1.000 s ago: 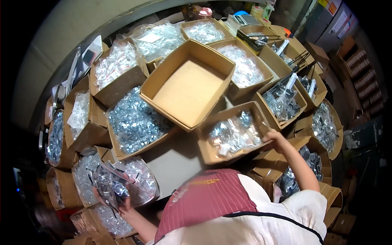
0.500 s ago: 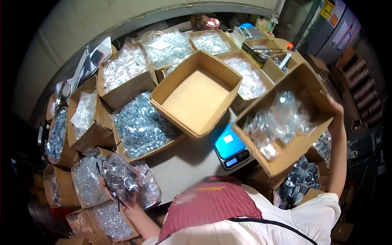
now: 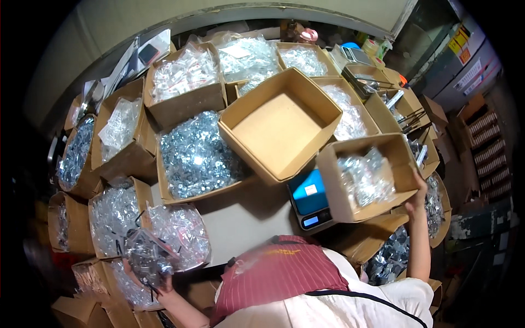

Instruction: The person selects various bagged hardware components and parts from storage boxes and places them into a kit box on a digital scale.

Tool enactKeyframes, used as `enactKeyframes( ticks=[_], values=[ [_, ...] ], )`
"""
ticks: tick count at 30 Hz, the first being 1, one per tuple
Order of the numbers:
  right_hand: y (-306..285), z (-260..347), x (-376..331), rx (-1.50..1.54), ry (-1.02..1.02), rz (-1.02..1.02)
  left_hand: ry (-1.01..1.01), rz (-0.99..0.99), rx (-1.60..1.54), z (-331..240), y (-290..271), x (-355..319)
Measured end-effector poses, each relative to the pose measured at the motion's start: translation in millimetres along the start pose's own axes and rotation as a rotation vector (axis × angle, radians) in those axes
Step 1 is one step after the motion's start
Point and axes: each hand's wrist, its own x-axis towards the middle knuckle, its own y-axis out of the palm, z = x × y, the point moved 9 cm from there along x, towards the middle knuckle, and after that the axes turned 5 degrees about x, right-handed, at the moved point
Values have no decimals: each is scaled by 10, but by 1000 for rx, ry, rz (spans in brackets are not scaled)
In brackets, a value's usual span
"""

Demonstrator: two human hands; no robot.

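Observation:
On the right, my right hand (image 3: 416, 192) grips the edge of an open cardboard box (image 3: 331, 183). It is tilted, and clear bags of small shiny parts (image 3: 367, 177) lie inside. The box hangs beside a digital scale (image 3: 309, 191) with a blue top, hiding part of it. At the lower left, my left hand (image 3: 163, 284) is closed around a clear plastic bag (image 3: 146, 257) of metal parts, with thin black pieces sticking out. This bag is over boxes of similar small bags (image 3: 178, 235). A larger cardboard box (image 3: 279, 128) with nothing in it stands tilted in the middle.
A carton of loose shiny metal pieces (image 3: 199, 158) stands left of centre. More cartons of bagged parts (image 3: 186, 76) line the back and left of the table (image 3: 235, 218). A box of dark metal pieces (image 3: 389, 257) sits low beside my right forearm.
The box in my right hand has come down and tipped more level. My left hand has moved lower with its bag, uncovering small bags behind it. The whole view has shifted slightly.

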Motion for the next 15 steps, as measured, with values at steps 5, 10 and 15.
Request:
enactKeyframes(
  ticks=[5, 10, 15],
  values=[
    [174, -828, -288, -123, 289, -136, -92, 245, -161, -58, 16, 34],
    [313, -1502, -94, -194, 407, -50, -95, 269, -47, 81, 330, 203],
    [250, -1708, 136, -384, 470, -45, -41, 16, 6, 230, 463, 255]
  ],
)
